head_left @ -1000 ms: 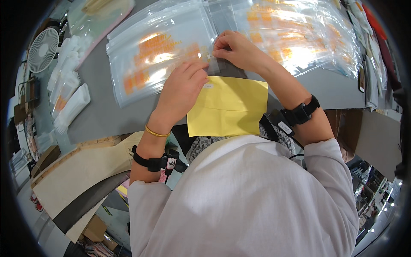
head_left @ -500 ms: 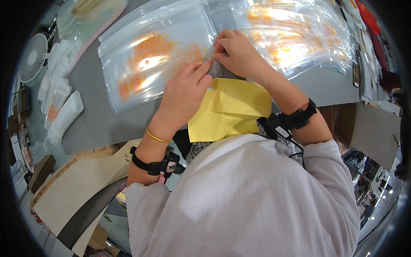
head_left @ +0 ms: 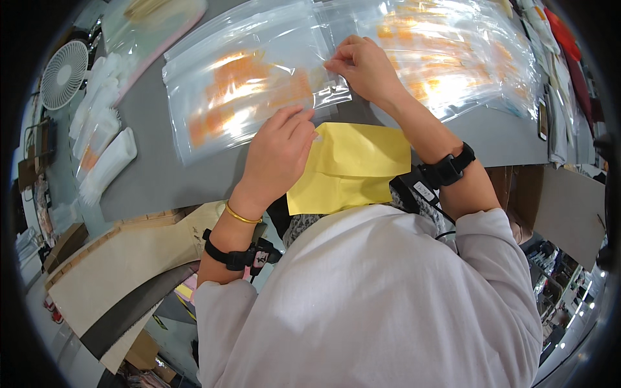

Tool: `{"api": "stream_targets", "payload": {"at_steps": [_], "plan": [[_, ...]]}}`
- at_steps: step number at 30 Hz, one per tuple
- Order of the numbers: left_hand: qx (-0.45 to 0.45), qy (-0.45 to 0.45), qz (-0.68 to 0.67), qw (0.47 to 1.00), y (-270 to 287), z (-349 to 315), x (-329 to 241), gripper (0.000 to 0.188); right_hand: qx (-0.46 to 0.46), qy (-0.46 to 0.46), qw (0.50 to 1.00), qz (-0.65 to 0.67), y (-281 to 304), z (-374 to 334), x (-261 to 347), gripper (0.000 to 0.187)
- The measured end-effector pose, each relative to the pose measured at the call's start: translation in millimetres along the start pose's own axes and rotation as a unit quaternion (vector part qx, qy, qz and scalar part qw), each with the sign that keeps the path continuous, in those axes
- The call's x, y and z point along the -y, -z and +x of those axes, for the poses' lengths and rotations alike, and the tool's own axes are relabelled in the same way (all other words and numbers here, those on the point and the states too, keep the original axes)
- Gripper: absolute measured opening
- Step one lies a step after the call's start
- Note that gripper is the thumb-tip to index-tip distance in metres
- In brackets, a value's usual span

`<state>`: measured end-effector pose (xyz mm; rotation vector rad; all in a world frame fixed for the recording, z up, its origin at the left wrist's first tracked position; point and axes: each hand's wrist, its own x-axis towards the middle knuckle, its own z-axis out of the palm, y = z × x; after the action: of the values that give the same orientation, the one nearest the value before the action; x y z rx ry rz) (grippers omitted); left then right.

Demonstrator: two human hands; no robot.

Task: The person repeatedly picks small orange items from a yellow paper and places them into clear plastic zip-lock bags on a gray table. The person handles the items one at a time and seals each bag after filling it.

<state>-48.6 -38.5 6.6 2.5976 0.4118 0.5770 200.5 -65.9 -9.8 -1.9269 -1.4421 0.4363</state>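
Note:
A stack of clear plastic bags with orange print (head_left: 226, 90) lies in front of me on the left. My right hand (head_left: 367, 72) has thumb and fingers pinched together at the right edge of a clear plastic bag (head_left: 333, 92), whose near corner sticks out past the stack. At the stack's near edge is my left hand (head_left: 278, 152), its fingers loosely bent and a little apart. A small pale patch shows at one of its fingertips, too small to name. Beneath and beside the hands, a creased yellow sheet (head_left: 352, 155) hangs over the table's near edge to my lap.
More printed clear bags (head_left: 446, 52) are spread at the right. Rolled white plastic bundles (head_left: 110, 165) lie on the grey table's (head_left: 152, 174) left end. A white fan (head_left: 65, 74) stands beyond them. A phone (head_left: 543, 119) lies near the right edge, above an open cardboard box (head_left: 527, 194).
My hands have moved apart: the left came back toward me, the right slightly away and to the right. A bag's near corner now juts out between them.

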Motion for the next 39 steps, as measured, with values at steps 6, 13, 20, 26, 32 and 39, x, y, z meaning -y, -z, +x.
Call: {"api": "stream_targets", "payload": {"at_steps": [6,13,20,26,32,39], "plan": [[-0.027,0.041,-0.023,0.999,2.4,0.4,-1.5,0.01,-0.005,-0.109,0.994,0.02,27.4,-3.1,-37.9,0.027],[-0.056,0.408,-0.462,0.786,6.1,13.3,4.7,0.013,-0.231,0.039,0.819,-0.524,148.7,19.4,-117.3,0.042],[-0.134,0.383,-0.558,0.724,-10.4,41.1,-12.3,0.01,-0.02,0.168,0.986,0.003,55.6,-65.5,9.5,0.018],[-0.173,0.368,-0.524,0.748,-11.3,39.1,-27.2,0.011,-0.028,0.142,0.989,-0.017,34.1,-75.5,43.2,0.017],[-0.209,0.35,-0.53,0.743,-11.6,25.3,-29.0,0.012,-0.081,0.163,0.982,-0.051,23.0,-88.8,64.2,0.015],[-0.225,0.301,-0.504,0.778,-12.5,11.7,-20.2,0.015,-0.026,0.154,0.987,-0.034,17.4,-88.6,74.1,0.01]]}}
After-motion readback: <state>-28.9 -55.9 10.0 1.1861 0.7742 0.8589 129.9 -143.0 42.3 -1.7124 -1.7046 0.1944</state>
